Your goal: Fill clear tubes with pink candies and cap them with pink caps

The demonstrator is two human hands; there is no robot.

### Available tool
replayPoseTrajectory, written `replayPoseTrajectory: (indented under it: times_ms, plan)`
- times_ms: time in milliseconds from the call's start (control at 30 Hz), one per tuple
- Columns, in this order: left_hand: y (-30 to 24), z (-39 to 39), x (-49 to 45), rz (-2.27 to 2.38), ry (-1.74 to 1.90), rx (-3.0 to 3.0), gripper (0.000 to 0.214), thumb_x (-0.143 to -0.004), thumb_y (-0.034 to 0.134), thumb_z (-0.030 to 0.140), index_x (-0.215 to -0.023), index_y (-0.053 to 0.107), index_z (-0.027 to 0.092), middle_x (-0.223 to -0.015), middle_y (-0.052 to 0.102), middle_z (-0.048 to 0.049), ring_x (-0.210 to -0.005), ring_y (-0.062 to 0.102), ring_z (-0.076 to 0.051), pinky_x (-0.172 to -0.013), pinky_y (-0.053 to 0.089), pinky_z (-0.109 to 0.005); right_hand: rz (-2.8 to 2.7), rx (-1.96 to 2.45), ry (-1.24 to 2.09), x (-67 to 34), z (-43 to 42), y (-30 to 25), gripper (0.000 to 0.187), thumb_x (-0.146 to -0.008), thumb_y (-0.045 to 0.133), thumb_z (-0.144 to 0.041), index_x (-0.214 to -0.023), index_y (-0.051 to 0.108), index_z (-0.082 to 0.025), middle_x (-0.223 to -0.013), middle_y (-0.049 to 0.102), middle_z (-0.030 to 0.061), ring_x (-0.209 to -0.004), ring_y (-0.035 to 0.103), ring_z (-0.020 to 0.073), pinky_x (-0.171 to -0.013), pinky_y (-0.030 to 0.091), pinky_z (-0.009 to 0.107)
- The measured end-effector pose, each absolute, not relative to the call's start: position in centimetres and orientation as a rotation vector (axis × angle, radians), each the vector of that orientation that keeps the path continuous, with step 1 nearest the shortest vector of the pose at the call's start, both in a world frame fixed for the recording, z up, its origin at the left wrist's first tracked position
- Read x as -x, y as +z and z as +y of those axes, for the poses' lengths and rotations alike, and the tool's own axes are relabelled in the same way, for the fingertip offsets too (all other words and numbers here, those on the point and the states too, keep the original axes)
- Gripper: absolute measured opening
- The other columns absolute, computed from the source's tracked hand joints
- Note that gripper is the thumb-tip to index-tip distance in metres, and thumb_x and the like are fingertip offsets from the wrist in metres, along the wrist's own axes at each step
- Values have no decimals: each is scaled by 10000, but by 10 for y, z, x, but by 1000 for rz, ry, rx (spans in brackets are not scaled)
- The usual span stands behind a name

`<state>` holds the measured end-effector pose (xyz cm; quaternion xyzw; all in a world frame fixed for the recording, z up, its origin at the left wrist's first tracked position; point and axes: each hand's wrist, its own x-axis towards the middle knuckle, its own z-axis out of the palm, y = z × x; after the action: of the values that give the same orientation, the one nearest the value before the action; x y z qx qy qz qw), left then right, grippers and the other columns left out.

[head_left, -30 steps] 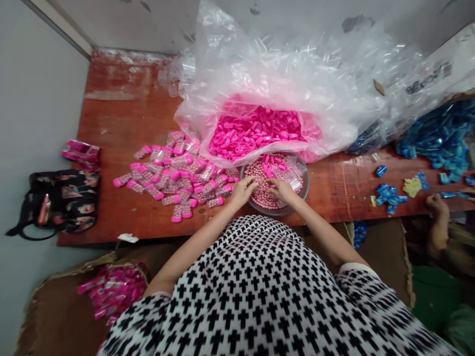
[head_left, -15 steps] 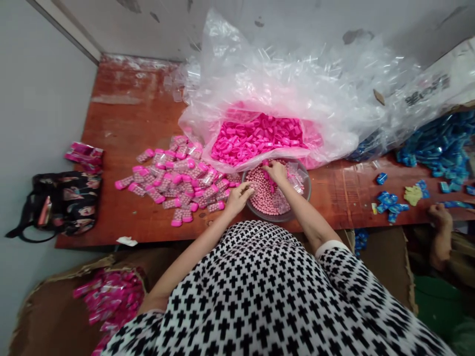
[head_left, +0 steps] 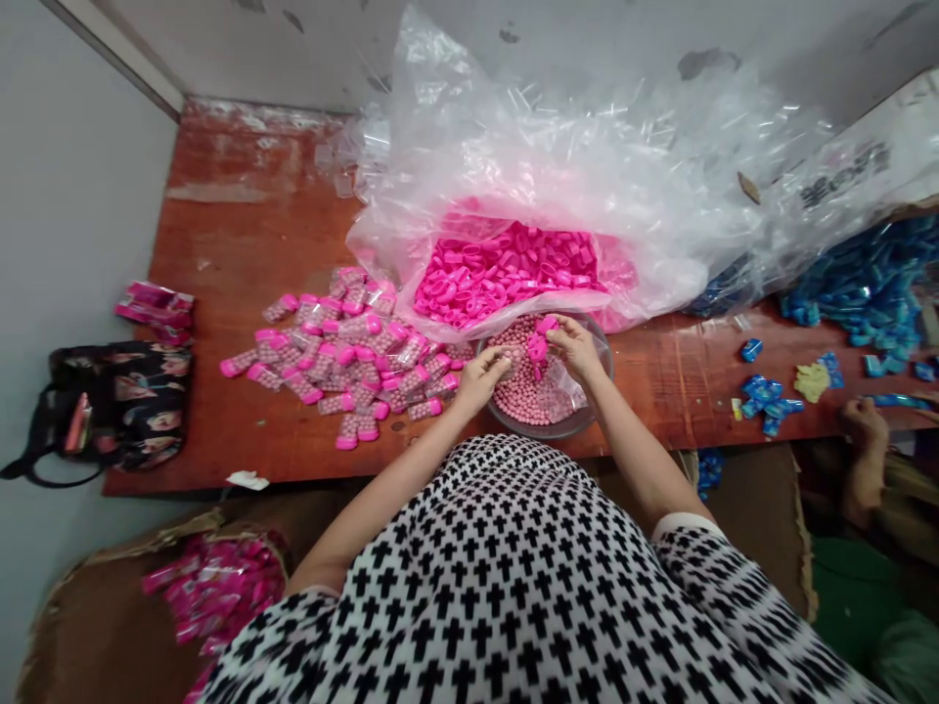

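Observation:
A round bowl (head_left: 558, 428) full of pink beads (head_left: 524, 399) sits at the table's front edge. Over its left rim, my left hand (head_left: 480, 379) is closed in a pinch around a small clear container, partly hidden by the fingers. My right hand (head_left: 578, 350) is above the bowl's right side, its fingertips closed on a pink plastic cap (head_left: 549, 324). More pink caps (head_left: 538, 350) lie on the beads just beside those fingers. Clear plastic pieces (head_left: 563, 389) rest in the bowl under my right hand.
Behind the bowl lies a plastic bag holding loose pink caps (head_left: 514, 269). Pink-capped bead bottles (head_left: 359, 357) are heaped at left. A black patterned bag (head_left: 154, 396) is farther left. Blue packets (head_left: 767, 399) and a co-worker's hand (head_left: 866, 425) are at right. A cardboard box (head_left: 95, 606) stands below.
My right hand has drawn back from the bowl's far side, rightward and toward me, with a pink cap in its fingers. My left hand has shifted slightly right and up.

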<state>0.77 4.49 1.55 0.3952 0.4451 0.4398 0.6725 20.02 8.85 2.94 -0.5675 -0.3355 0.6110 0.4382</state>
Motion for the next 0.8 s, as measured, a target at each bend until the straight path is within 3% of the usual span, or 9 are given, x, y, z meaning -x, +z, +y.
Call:
replayPoseTrajectory:
  times_ms: [200,367,433,600,667,733,800]
  plan:
    - [16,41,-3,1014,956,-896,394,-756,613,418,-1049,617,154,-1032,673,-79,-880,650,-193,-812,544,-385,-779,1320,1581,-202,102,41,335,-639,694,-291,-941,563,-227,-825,662,-24,-621,574,83,-566,485,205]
    - [12,37,3,1068,1001,-908,446,-752,605,460,-1078,609,156,-1052,667,-88,-907,642,-205,-801,547,-384,-875,1251,1397,-196,151,48,422,-734,634,-328,-1121,478,-265,-1005,645,5,-817,616,110,-744,513,280]
    - [11,34,7,1093,1019,-902,448,-750,607,462,-1080,612,159,-1067,665,-90,-916,639,-206,-796,547,-373,-1049,1352,1293,-196,158,48,423,-768,606,-354,-1158,473,-258,-1031,632,25,-877,612,137,-759,509,307]
    - [8,27,11,1095,1036,-797,435,-730,639,439,-1067,623,164,-1028,669,-73,-866,644,-190,-780,550,-375,-1982,1823,992,-197,120,35,260,-816,552,-348,-976,613,-152,-906,664,93,-876,602,228,-835,466,399]
    - [7,25,9,1075,1036,-745,427,-709,667,428,-1042,633,163,-996,673,-65,-853,639,-184,-782,549,-381,-2317,1980,800,-191,102,26,372,-778,617,-325,-1100,576,-144,-1086,629,150,-984,579,272,-884,435,429]
    - [7,24,6,1051,1030,-713,416,-690,686,421,-1011,642,160,-971,676,-61,-843,635,-180,-791,546,-385,-2512,2038,662,-183,91,17,605,-707,701,-300,-1251,476,-163,-1297,496,200,-1099,524,321,-908,414,458]
    - [8,23,4,1038,1026,-709,410,-681,694,417,-995,647,157,-956,678,-59,-841,633,-179,-798,544,-386,-2586,2024,644,-177,87,10,669,-679,726,-281,-1280,450,-180,-1352,429,213,-1118,512,342,-898,417,465]
